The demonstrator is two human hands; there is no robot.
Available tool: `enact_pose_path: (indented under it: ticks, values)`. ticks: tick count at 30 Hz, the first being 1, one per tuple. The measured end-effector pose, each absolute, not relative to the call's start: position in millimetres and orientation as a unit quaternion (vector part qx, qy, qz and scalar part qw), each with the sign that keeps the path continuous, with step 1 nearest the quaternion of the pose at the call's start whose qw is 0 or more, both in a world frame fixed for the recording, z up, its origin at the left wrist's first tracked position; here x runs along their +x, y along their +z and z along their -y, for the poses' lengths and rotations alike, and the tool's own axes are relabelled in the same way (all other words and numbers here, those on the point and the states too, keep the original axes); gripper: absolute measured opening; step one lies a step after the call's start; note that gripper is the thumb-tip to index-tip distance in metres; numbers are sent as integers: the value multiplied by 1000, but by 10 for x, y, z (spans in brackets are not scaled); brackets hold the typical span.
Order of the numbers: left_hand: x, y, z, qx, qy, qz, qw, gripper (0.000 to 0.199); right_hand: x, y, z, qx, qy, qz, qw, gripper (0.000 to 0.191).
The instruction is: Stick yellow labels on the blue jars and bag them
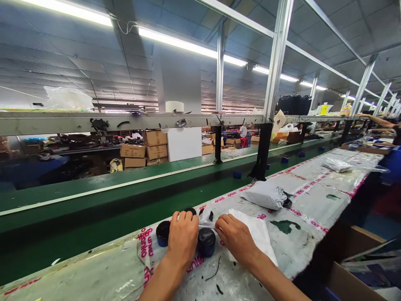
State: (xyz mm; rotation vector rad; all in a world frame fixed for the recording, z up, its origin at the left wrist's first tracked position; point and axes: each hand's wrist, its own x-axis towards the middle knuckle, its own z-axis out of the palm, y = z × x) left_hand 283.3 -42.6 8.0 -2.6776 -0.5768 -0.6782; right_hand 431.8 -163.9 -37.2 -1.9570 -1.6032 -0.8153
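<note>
A narrow strip of clear plastic film (206, 220) runs roughly side to side between the two hands, with its right end at the bunched fingertips of the right hand (237, 240). That hand lies palm-down and angled toward 10 o'clock; whether it pinches the film or only touches it cannot be told. The left hand (182, 238) is curled palm-down, its forearm rising from 6 o'clock. It sits over or against the film's other end, and its grip cannot be told either.

A dark round jar with a glossy wrapping (206, 242) stands just between the wrists. Another dark jar with a blue base (163, 233) stands just beside the left hand at 9 o'clock, and two dark lids (190, 210) show beyond the fingers at 12 o'clock. A white plastic mailer (256, 236) lies under the right hand's heel. Farther out at 1 o'clock sits a filled grey-white bag (264, 195) on the plastic-covered bench (307, 213). A green conveyor rail (94, 193) runs along the bench's far side, and an open cardboard box (351, 261) stands at 4 o'clock.
</note>
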Motion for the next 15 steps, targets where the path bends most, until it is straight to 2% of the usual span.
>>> enact_pose_path:
  ticks: [15]
  values:
    - [2601,-209,444,-946,-263,108,155,13,4118,-339,1941,-680,-206,661,240,19]
